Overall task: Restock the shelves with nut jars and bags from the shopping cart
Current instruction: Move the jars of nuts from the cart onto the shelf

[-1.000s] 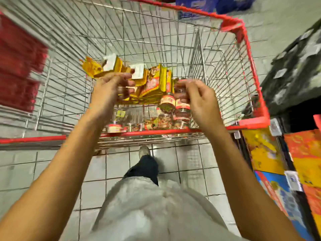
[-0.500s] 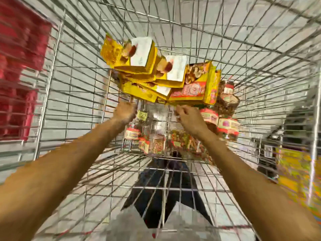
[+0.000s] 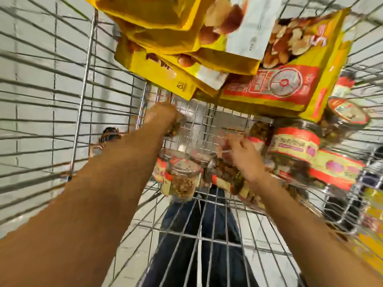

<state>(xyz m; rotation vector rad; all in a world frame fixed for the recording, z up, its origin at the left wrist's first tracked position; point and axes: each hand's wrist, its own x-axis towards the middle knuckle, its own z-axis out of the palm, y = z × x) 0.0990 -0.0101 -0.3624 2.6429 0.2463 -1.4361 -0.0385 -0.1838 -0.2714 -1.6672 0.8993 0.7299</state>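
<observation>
The wire shopping cart [image 3: 83,100] stood on a floor [image 3: 31,59] of pale grey tiles, seen through its bars, and the person's dark trousers [image 3: 199,235] showed through the mesh nearest the camera. Both arms reached deep into the basket. Yellow bags [image 3: 165,23] of nuts lay stacked at the far end. One bag [image 3: 279,83] had a red panel with a round emblem, its writing too blurred to read. Jars [image 3: 294,146] with red and yellow labels were piled along the right side, their print also unreadable. The left hand [image 3: 163,117] was curled at the cart's far left corner, against something dark. Whether it grasped anything could not be told. The right hand [image 3: 246,160] had its fingers bent around the top of a tilted jar [image 3: 222,172] in the middle of the basket, just beside a clear-lidded jar [image 3: 182,181].
</observation>
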